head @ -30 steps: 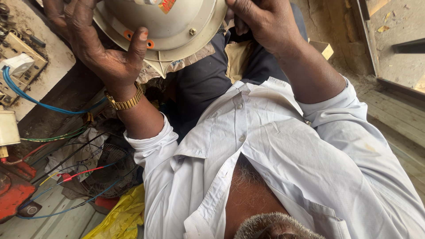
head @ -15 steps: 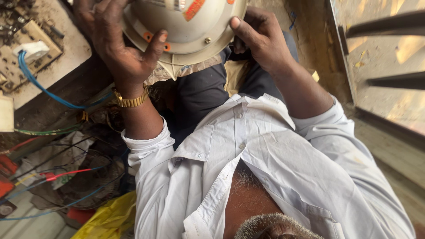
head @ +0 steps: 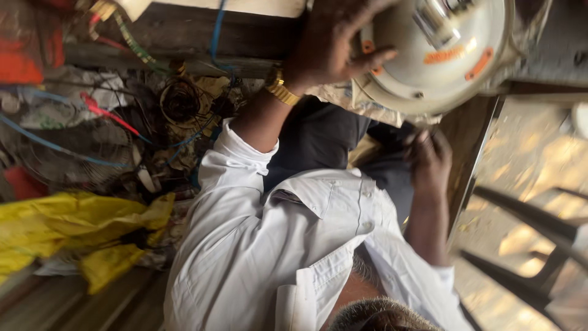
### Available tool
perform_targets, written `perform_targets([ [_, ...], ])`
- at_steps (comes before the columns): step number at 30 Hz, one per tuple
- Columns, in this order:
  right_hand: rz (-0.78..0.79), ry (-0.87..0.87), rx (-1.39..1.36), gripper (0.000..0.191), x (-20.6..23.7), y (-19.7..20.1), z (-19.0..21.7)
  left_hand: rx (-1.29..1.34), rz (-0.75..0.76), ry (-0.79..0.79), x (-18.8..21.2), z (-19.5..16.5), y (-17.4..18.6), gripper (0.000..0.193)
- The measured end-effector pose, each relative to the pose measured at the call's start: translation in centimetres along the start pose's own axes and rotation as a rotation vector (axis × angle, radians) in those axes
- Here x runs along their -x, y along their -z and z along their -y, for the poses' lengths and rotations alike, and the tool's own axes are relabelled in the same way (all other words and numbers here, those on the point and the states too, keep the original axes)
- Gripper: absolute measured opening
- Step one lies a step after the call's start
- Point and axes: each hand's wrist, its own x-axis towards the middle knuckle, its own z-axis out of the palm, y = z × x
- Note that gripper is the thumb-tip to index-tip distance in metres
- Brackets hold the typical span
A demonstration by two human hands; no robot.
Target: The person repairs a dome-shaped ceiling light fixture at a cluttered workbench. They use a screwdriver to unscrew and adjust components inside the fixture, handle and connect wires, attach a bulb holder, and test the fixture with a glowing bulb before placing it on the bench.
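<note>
Left hand [head: 334, 52]: my fingers clasp the dome's [head: 438, 55] near rim.
Right hand [head: 429, 162]: curled below the dome, grip unclear.
Dome: over my lap.
Room: wires [head: 110, 116] crowd my left.

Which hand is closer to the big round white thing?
The left hand. It grips the round white housing at its rim, while the right hand sits below it on the lap, apart from it.

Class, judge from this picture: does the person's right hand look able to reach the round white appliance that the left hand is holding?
Probably yes. The right hand sits just below the round white appliance, with only dark cloth near it and nothing visibly between them. The left hand grips the appliance's left edge, leaving the lower rim free.
</note>
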Motion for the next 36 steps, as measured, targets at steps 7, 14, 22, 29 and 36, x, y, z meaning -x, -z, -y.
perform_targets([
  [7, 0.036, -0.143, -0.147, 0.018, 2.7, 1.0, -4.1, -0.054, 0.043, 0.018, 0.4, 0.6, -0.1, 0.066],
  [14, 0.022, 0.002, 0.045, 0.014, 2.8, 0.5, -2.6, -0.059, -0.046, -0.046, -1.0, -0.1, 0.6, 0.062],
  [22, -0.175, 0.774, 0.625, 0.007, -1.9, 2.9, 4.9, 0.008, -0.059, -0.016, -1.4, -0.4, 0.7, 0.054],
  [29, -0.294, 0.962, 0.228, 0.011, -13.9, 3.1, 14.5, -0.002, -0.089, 0.007, -1.9, -1.5, 1.3, 0.049],
  [36, -0.695, 1.009, 0.921, 0.011, -15.8, -1.1, 11.9, 0.029, -0.052, 0.014, -2.5, -1.9, 1.6, 0.044],
])
